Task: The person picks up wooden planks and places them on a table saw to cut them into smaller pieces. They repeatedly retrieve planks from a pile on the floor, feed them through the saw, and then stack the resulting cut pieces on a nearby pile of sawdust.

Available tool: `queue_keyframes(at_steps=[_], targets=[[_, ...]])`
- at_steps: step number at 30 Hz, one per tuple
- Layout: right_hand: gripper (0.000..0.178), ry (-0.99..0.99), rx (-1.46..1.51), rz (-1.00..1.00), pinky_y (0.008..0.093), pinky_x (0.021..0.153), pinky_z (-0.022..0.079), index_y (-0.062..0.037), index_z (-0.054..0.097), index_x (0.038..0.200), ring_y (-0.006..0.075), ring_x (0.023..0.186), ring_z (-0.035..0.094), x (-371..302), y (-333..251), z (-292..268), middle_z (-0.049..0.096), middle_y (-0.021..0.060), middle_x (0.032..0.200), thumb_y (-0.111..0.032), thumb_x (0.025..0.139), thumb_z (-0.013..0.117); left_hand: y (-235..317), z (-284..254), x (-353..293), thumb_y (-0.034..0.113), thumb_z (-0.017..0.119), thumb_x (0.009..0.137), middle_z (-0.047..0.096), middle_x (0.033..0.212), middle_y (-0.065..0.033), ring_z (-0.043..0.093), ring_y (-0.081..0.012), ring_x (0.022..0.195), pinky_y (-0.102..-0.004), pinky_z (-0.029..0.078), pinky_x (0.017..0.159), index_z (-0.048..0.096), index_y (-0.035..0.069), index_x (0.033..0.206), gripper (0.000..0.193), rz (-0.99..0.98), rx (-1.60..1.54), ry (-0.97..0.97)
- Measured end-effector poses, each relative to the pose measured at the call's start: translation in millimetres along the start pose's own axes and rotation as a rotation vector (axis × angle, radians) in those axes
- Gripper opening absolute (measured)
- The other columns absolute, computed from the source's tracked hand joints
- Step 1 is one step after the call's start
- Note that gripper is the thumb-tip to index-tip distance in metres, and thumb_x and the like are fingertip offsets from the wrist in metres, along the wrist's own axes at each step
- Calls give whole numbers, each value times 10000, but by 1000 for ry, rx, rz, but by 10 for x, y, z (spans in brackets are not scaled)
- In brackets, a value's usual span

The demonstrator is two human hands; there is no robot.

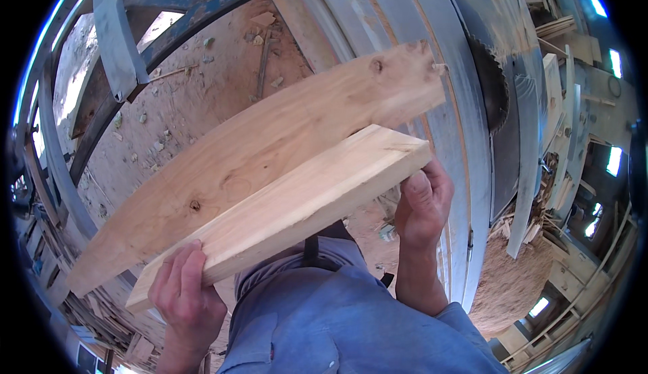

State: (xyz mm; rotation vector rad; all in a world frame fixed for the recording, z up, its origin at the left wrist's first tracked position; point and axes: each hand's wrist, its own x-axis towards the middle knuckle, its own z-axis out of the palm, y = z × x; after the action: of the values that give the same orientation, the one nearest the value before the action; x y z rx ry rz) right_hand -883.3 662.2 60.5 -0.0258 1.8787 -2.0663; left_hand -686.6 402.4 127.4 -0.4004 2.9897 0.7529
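Note:
A thick, pale wooden plank (290, 205) is held slantwise in front of my body, its right end higher in the view. My left hand (185, 289) grips it near the lower left end, fingers over the top edge. At the right end my right hand (426, 205) is closed on the plank, thumb against its near face; the other fingers are partly hidden. Just beyond lies a longer, wider board (256, 148) with knots, its right end over the metal saw table (466, 171). Whether the two boards touch I cannot tell.
A toothed circular saw blade (496, 87) stands in the table to the right. Beyond it are wood offcuts (563, 124) and a sawdust heap (509, 279). A metal frame (175, 33) stands at the far left, over dirt ground (202, 84) with scattered chips.

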Motion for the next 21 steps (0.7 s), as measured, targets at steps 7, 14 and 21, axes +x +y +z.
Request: queue_keyframes(at_steps=[7, 14, 21], targets=[[479, 204, 464, 182, 415, 1096, 474, 88, 444, 1452, 279, 1287, 588, -163, 343, 133, 567, 219, 1421, -68, 1019, 577, 23, 25, -71, -106, 676, 770, 696, 989, -204, 685, -404, 865, -439, 540, 752, 630, -19, 1114, 357, -64, 1, 5], [779, 145, 594, 138, 373, 1201, 332, 48, 93, 1612, 259, 1474, 385, -467, 463, 522, 321, 181, 1636, 67, 971, 536, 57, -15, -56, -72, 735, 759, 696, 899, -171, 671, -373, 776, -423, 519, 681, 650, 6, 1056, 319, -172, 56, -49], [834, 107, 431, 130, 415, 1245, 254, 24, 54, 1623, 251, 1534, 275, -577, 384, 632, 238, 178, 1663, 92, 947, 538, 91, 23, -68, -22, 774, 777, 664, 814, -163, 624, -377, 690, -435, 468, 621, 636, 13, 996, 261, -165, 127, -5]])
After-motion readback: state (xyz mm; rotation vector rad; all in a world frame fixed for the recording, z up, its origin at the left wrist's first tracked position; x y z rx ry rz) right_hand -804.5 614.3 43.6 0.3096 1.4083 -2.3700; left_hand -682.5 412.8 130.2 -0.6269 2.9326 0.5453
